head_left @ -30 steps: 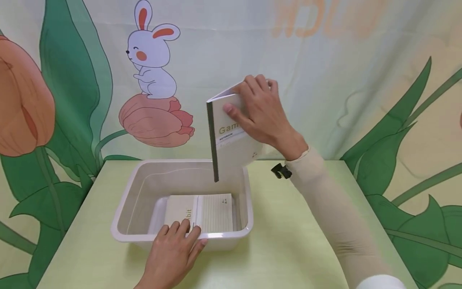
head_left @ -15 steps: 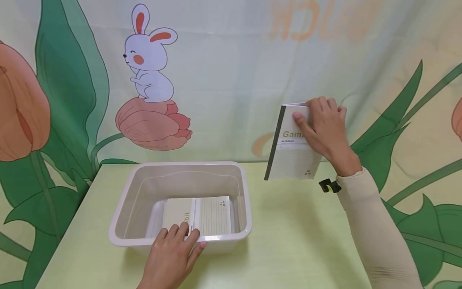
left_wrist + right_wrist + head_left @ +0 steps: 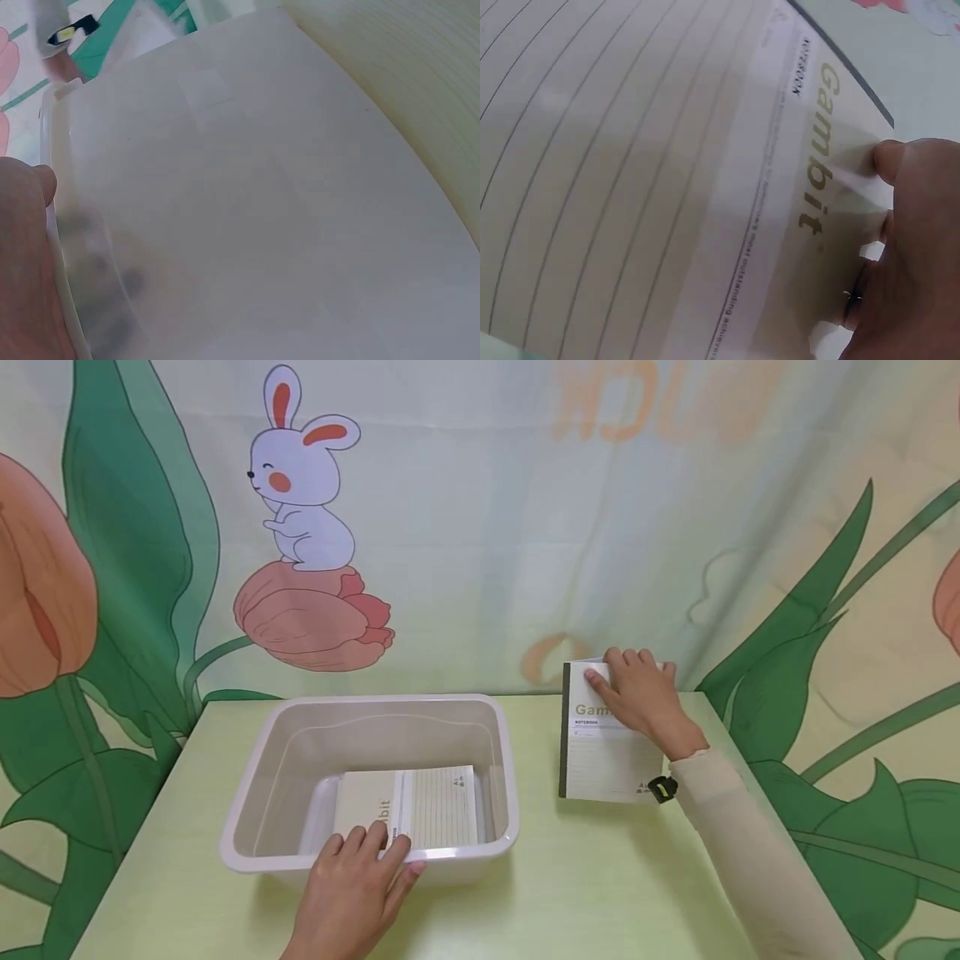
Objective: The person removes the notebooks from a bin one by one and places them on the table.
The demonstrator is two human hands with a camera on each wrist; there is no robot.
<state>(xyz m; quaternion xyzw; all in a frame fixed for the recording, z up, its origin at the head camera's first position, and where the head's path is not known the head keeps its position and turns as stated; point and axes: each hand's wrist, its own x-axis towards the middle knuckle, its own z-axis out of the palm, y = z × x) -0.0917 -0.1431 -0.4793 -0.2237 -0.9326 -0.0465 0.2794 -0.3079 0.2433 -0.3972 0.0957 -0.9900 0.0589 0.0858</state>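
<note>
Pinched at its top edge by my right hand (image 3: 641, 693), a cream notebook (image 3: 607, 756) with a dark spine and gold "Gambit" lettering stands upright, low over the table's right half. The right wrist view shows the thumb on the cover and the other fingers behind it. My left hand (image 3: 352, 881) grips the front rim of a beige plastic bin (image 3: 251, 777). Its fingers hook over the inside, and the thumb (image 3: 45, 184) stays outside. Inside the bin lies another notebook (image 3: 438, 810), flat and turned sideways, its near part hidden by the hand and rim.
The pale green table (image 3: 570, 893) reaches back to a printed cloth backdrop (image 3: 450, 527) with tulips and a rabbit. A black buckle (image 3: 663, 789) hangs at the right wrist, overlapping the notebook's lower corner in the head view.
My right hand has carried the notebook from above the bin to the right, then down toward the table. The left hand keeps its grip on the rim, and the bin stays put.
</note>
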